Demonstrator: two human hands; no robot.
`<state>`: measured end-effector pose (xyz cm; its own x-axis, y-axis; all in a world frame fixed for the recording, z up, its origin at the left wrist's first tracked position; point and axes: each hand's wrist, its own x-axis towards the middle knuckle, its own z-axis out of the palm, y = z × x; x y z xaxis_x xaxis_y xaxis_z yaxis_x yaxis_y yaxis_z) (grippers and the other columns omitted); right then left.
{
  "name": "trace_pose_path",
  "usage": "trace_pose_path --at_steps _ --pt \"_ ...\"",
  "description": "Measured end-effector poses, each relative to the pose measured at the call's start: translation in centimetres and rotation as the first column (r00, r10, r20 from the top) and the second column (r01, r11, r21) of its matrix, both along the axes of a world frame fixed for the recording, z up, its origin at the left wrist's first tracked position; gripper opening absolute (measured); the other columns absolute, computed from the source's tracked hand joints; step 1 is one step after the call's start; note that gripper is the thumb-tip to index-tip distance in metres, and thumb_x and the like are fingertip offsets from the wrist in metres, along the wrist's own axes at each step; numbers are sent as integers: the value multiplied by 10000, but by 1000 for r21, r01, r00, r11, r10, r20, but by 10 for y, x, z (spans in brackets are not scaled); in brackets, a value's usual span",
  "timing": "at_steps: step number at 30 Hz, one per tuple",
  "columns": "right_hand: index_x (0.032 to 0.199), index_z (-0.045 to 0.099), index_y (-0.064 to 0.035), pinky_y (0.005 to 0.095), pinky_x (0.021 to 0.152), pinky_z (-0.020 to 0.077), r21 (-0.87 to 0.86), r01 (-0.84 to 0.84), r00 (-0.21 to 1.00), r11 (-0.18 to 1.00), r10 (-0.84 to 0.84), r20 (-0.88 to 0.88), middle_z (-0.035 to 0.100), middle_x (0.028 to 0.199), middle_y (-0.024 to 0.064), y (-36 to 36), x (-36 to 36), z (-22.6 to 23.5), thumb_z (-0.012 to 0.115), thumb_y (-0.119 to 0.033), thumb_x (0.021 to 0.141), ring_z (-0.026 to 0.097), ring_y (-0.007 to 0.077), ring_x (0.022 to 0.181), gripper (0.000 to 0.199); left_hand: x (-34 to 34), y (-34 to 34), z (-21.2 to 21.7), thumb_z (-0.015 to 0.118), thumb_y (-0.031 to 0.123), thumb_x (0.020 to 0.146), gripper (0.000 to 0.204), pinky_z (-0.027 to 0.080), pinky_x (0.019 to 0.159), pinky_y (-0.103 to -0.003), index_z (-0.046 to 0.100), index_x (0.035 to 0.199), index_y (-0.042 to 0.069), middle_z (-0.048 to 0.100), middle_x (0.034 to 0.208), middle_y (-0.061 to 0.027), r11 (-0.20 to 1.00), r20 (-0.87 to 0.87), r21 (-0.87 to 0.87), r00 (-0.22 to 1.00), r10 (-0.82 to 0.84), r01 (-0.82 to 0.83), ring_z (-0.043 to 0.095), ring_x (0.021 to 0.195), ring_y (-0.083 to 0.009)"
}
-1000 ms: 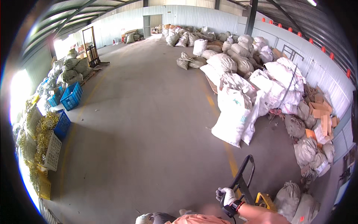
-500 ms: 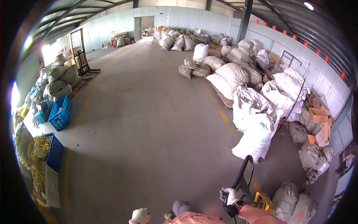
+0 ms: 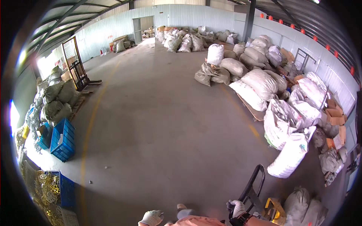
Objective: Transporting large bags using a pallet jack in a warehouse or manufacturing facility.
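Steering by the black handle [image 3: 247, 190], lower right, seems the step, right hand [image 3: 237, 208] wrapped round it, left hand [image 3: 152, 217] grip unclear; the next move calls for firm hold.

A person's white-gloved right hand [image 3: 236, 208] wraps in a firm grip, its dark-banded wrist [image 3: 241, 219] leading back to a bare forearm [image 3: 259, 222]. The left hand [image 3: 151, 217], also gloved, is well apart, palm hidden, finger curl unclear.
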<state>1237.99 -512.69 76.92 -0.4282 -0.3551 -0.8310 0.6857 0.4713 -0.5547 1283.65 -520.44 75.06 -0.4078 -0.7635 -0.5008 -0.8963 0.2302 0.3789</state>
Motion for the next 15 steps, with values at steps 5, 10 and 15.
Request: trace_pose_path --at_steps 5,10,15 --pt "996 670 -96 408 726 528 62 33 993 998 -40 114 701 876 64 -166 72 -10 608 -149 882 656 214 745 140 89 -152 22 574 289 915 261 556 800 -448 719 1047 118 725 975 -155 967 -287 -87 936 204 -238 690 898 -343" --pt "977 641 -48 396 716 514 41 56 998 998 -57 22 685 842 82 -340 165 11 544 -127 879 642 213 716 158 192 -311 -16 547 333 920 301 547 834 -450 714 1045 116 717 1046 -173 973 -103 106 971 214 -203 683 965 -356" --pt "937 643 -68 392 691 514 17 98 993 995 -97 -74 680 808 78 -497 239 -9 574 -153 838 655 237 704 148 284 -537 0 539 382 907 367 546 866 -455 709 1129 146 721 1077 -151 997 32 71 999 21 -24 683 998 -357"
